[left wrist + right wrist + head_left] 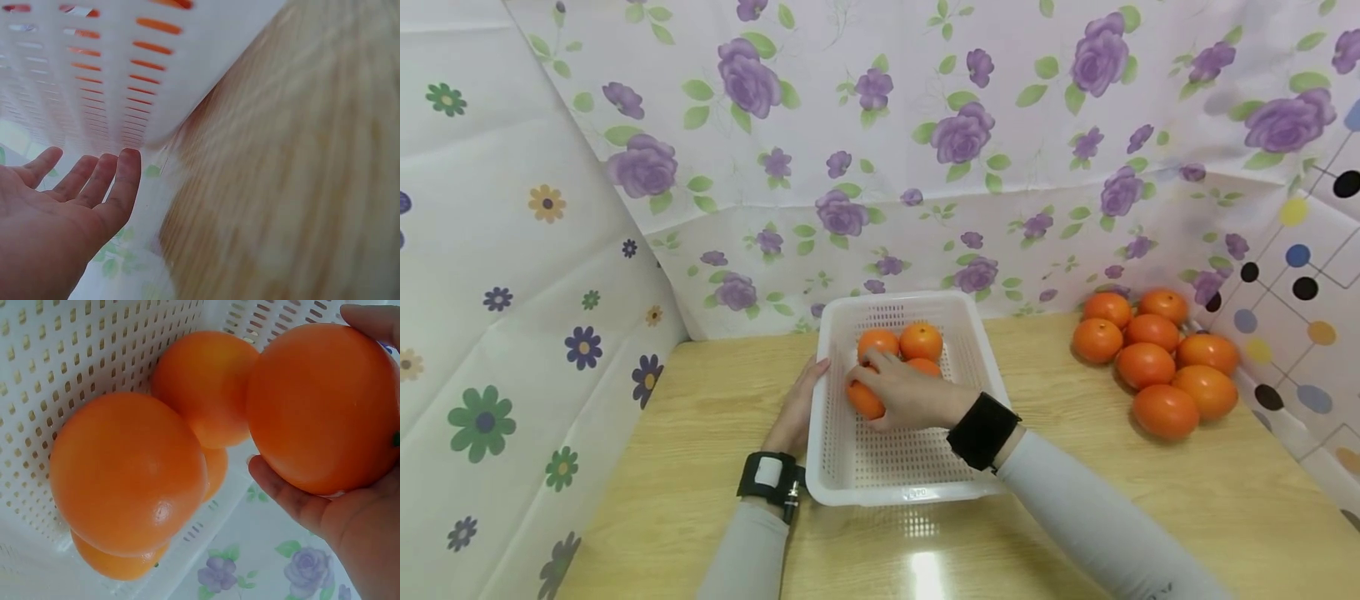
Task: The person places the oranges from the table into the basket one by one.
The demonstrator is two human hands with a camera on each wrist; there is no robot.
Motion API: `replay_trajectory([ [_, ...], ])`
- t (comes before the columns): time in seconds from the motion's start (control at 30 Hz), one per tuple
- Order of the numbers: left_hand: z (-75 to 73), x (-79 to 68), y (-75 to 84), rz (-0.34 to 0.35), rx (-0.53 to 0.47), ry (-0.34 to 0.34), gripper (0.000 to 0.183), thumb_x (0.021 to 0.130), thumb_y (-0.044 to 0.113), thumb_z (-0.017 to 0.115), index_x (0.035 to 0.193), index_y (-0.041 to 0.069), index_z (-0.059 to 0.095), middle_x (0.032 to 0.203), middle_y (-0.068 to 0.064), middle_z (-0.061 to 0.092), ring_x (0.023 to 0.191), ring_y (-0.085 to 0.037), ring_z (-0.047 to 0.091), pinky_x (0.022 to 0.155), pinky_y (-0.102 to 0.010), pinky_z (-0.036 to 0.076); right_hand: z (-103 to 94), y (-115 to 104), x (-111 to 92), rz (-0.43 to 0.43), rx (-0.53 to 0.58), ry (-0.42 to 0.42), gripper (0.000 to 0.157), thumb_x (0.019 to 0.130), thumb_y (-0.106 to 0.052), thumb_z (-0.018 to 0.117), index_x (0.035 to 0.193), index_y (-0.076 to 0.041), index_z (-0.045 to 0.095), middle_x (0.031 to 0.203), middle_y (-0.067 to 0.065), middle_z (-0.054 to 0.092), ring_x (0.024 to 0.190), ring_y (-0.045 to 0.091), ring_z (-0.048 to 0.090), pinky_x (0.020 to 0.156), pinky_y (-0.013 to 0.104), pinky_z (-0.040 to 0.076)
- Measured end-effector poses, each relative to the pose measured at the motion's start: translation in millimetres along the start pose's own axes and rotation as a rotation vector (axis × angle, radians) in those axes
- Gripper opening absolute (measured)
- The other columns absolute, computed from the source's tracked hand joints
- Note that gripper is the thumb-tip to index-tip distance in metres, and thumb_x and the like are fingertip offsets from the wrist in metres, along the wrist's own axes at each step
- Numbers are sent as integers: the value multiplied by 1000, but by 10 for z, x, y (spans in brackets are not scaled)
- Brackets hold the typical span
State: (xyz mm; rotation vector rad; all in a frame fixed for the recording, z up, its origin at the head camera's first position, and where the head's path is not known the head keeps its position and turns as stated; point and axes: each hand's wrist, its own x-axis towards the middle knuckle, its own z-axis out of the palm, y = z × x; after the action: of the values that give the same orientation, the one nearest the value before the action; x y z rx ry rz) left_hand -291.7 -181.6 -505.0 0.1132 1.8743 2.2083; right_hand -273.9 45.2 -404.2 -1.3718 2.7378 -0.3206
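A white perforated plastic basket [895,497] stands on the table with several oranges inside, among them one orange [921,342] near its far wall. My right hand [910,393] reaches into the basket and grips an orange [322,409], fingers and thumb around its sides. Close to that fruit, other oranges [128,475] lie against the slotted wall, some partly hidden beneath others. At the basket's left side is my left hand [797,408], thumb at the rim. The left wrist view shows its fingers [122,181] extended, their tips by the slotted outer wall.
On the right of the wooden table [1045,500] sits a group of several oranges [1165,411], some resting on others. A flowered cloth [887,167] hangs behind the table, with patterned sheets [512,333] at both sides.
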Motion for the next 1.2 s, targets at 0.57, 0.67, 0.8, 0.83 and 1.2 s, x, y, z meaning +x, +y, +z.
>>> replay_trajectory([
  [0.57,6,16,16,1,-16,-12,67,107,57,44,165,33,20,162,-12,35,140,-34,42,108,-58,44,34,-54,27,-52,13,-92,67,91,-27,82,149,-15,52,148,7,42,131,23,46,112,40,43],
  [0.67,10,21,11,1,-21,-10,68,107,55,45,165,32,20,163,-12,34,141,-33,40,110,-55,42,52,-75,43,-76,-22,-96,65,91,-28,82,147,-12,52,149,6,47,134,24,44,117,40,38],
  [0.8,20,19,13,1,-6,-3,67,107,55,45,165,31,21,162,-11,35,140,-32,41,110,-53,42,98,-85,64,-88,-68,-122,64,90,-31,82,145,-14,55,146,2,53,134,22,41,118,36,35],
  [0.83,22,17,15,0,-3,-1,68,107,56,45,165,31,21,162,-11,35,140,-32,41,110,-52,42,109,-87,67,-87,-73,-130,64,89,-32,83,145,-15,55,146,1,54,133,22,41,118,36,34],
  [1.2,-3,13,5,-3,28,-10,70,107,59,43,166,31,19,165,-12,31,144,-34,38,111,-59,40,160,-135,56,-96,-69,-214,69,87,-28,87,148,-18,55,150,-1,54,137,20,44,118,33,35],
])
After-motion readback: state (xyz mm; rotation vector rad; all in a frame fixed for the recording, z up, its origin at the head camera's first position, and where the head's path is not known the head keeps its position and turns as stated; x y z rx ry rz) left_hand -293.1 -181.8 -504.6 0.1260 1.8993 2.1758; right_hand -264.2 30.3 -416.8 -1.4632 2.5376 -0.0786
